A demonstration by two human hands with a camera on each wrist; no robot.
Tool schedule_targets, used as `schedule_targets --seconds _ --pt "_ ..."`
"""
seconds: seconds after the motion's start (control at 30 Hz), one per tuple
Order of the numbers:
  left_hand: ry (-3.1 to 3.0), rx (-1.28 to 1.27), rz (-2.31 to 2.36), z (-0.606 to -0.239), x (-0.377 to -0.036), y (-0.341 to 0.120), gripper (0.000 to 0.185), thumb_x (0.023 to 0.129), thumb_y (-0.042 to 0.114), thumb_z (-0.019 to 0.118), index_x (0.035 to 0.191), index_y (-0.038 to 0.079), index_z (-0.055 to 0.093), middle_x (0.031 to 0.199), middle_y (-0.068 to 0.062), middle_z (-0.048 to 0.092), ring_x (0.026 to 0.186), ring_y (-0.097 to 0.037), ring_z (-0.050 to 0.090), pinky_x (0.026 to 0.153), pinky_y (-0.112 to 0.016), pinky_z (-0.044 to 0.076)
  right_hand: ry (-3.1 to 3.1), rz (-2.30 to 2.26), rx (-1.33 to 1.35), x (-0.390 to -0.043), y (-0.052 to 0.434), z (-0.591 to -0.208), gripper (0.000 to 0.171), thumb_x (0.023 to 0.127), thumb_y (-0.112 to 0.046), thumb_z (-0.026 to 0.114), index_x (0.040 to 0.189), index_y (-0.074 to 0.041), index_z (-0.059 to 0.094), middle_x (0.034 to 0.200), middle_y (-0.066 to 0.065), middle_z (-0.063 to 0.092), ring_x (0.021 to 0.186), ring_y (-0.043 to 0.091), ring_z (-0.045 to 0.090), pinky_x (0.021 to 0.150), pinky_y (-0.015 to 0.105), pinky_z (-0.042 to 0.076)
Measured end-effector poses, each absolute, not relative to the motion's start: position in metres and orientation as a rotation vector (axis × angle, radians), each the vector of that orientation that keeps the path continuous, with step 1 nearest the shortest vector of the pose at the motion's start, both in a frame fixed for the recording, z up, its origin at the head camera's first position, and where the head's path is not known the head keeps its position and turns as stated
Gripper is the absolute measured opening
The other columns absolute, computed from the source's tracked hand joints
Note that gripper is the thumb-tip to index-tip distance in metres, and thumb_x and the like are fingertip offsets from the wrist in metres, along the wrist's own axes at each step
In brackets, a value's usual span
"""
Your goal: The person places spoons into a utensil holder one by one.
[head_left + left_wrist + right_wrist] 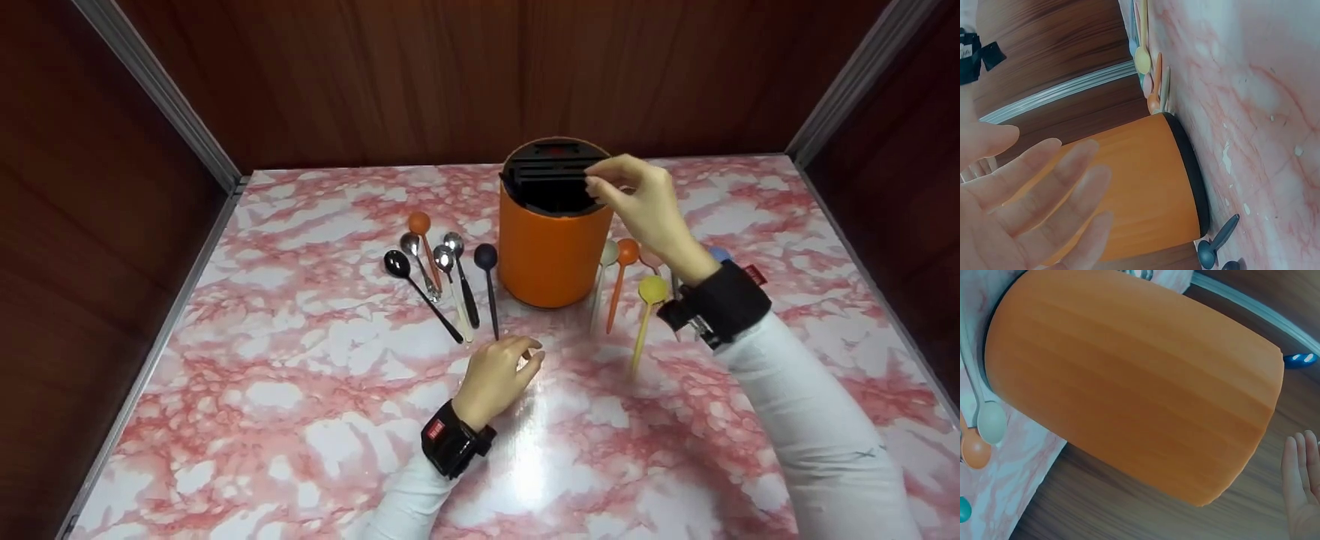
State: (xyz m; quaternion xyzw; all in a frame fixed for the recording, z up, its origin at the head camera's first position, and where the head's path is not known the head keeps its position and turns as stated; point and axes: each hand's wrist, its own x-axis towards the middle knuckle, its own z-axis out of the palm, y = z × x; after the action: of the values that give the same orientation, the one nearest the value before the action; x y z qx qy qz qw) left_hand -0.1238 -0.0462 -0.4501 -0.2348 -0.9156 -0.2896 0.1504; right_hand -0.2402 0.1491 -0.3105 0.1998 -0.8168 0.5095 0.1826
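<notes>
I saw the marble table [285, 465] carrying the orange holder [551, 251] upright at centre-rear, with my right hand [645, 210] at its 3 o'clock rim, fingers loosely bent over the black slotted top, gripping nothing I could see. My left hand [499, 375] rested on the table at the holder's 7 o'clock, fingers relaxed and empty. Dark and steel spoons [442, 277] lay at 9 o'clock, coloured spoons [637, 296] at 4 o'clock.
</notes>
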Motion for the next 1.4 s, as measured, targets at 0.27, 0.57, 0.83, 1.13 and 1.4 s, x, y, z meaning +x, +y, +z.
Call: schedule_targets --seconds 0.27,0.57,0.83,1.13,1.4 --pt "-2.639 -0.664 -0.82 -0.446 -0.126 -0.046 0.016 0.088 0.019 0.058 0.092 0.009 0.069 0.084 -0.003 0.07 0.073 -0.013 0.065 0.067 -0.028 0.052 -2.173 1.522 0.484 -0.222 0.17 -0.316 0.02 0.085 -0.008 0.064 0.098 0.007 0.066 0.081 -0.023 0.065 0.073 -0.004 0.062 0.069 0.011 0.051" --pt "-2.649 -0.662 -0.825 -0.448 -0.126 -0.047 0.016 0.088 0.019 0.058 0.092 0.009 0.069 0.085 -0.003 0.07 0.074 -0.014 0.066 0.069 -0.029 0.052 -2.124 1.563 0.39 -0.203 0.196 -0.342 0.019 0.087 -0.003 0.061 0.098 0.011 0.064 0.077 -0.022 0.065 0.072 -0.003 0.062 0.067 0.01 0.05" --pt "-2.634 -0.66 -0.843 -0.449 -0.125 -0.049 0.016 0.089 0.02 0.058 0.091 0.009 0.069 0.085 -0.003 0.071 0.073 -0.015 0.066 0.071 -0.031 0.052 -2.225 1.592 0.248 -0.202 0.219 -0.374 0.021 0.088 -0.006 0.06 0.103 0.008 0.064 0.076 -0.022 0.064 0.07 -0.003 0.062 0.067 0.009 0.05" --pt "-2.634 -0.655 -0.852 -0.451 -0.125 -0.05 0.015 0.088 0.019 0.058 0.09 0.008 0.069 0.082 -0.003 0.07 0.072 -0.016 0.066 0.069 -0.031 0.051 -2.407 1.521 0.191 -0.207 0.242 -0.408 0.027 0.09 -0.012 0.058 0.108 0.008 0.062 0.077 -0.024 0.06 0.069 -0.005 0.06 0.067 0.007 0.049" --pt "-2.641 -0.647 -0.82 -0.45 -0.125 -0.049 0.014 0.088 0.019 0.058 0.09 0.01 0.069 0.078 -0.001 0.07 0.071 -0.014 0.065 0.068 -0.03 0.051 -2.495 1.512 0.132 -0.213 0.253 -0.428 0.027 0.091 -0.008 0.054 0.111 0.009 0.06 0.077 -0.021 0.058 0.068 -0.007 0.058 0.061 0.008 0.049"
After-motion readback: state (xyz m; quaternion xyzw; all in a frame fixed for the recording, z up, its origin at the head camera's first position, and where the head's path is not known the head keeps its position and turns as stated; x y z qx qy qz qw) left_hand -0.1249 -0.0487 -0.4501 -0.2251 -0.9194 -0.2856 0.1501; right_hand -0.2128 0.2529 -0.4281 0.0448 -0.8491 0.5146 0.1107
